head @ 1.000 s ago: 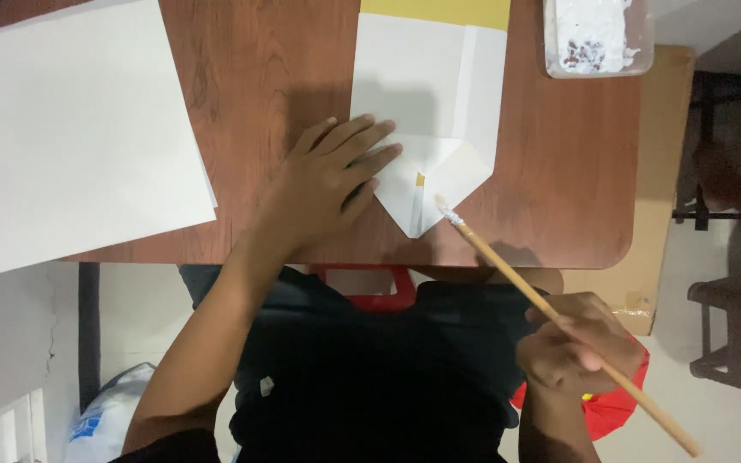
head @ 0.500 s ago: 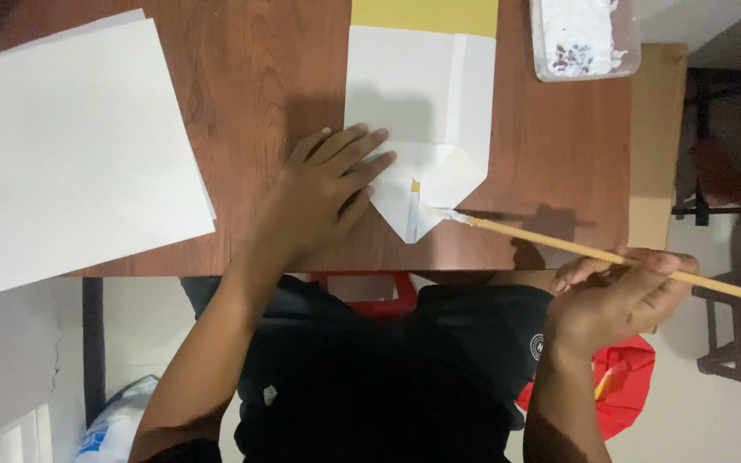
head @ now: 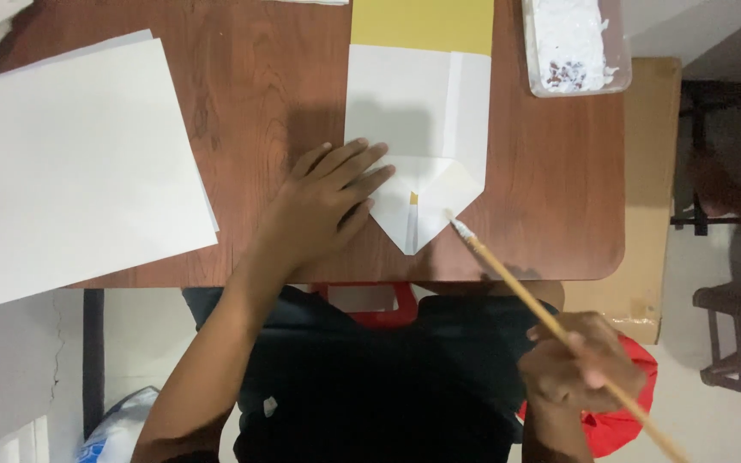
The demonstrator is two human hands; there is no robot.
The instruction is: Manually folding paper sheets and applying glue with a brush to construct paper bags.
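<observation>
My left hand (head: 323, 201) lies flat, fingers spread, on the left edge of a folded white paper (head: 418, 137) that ends in a point toward me, with a yellow band at its far end. My right hand (head: 578, 370) grips a long wooden brush (head: 551, 321) below the table edge. The brush's white-tipped bristles touch the right flap of the paper's pointed end.
A stack of large white sheets (head: 70, 163) covers the left of the brown wooden table (head: 551, 197). A clear tray with white paste (head: 575, 43) stands at the far right corner. A red stool (head: 619, 420) and dark chair frames (head: 739, 334) stand on the floor at right.
My right hand swung the brush from nearly level back to a steep diagonal, and its tip moved onto the right flap. My left hand stayed pressed on the paper.
</observation>
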